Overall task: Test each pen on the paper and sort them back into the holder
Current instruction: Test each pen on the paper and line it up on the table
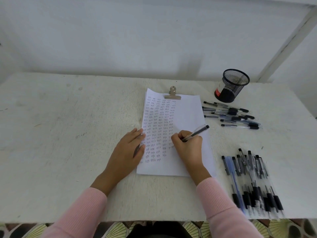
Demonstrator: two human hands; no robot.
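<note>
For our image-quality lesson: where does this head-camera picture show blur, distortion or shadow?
Head view: the near pen pile at lower right is smeared by blur; the mesh holder and handwritten paper stay fairly sharp; the white post at upper right leans, probably wide-angle distortion; lighting is soft, with faint shadows and no glare.

A bare writing station, more makeshift desk than office: a rough white-painted table [68,134] against a blank white wall [120,40] at twelve o'clock, a mesh pen holder [231,86] at two o'clock, leaf-patterned flooring [116,229] (vinyl or cloth, unclear) at six o'clock.
</note>
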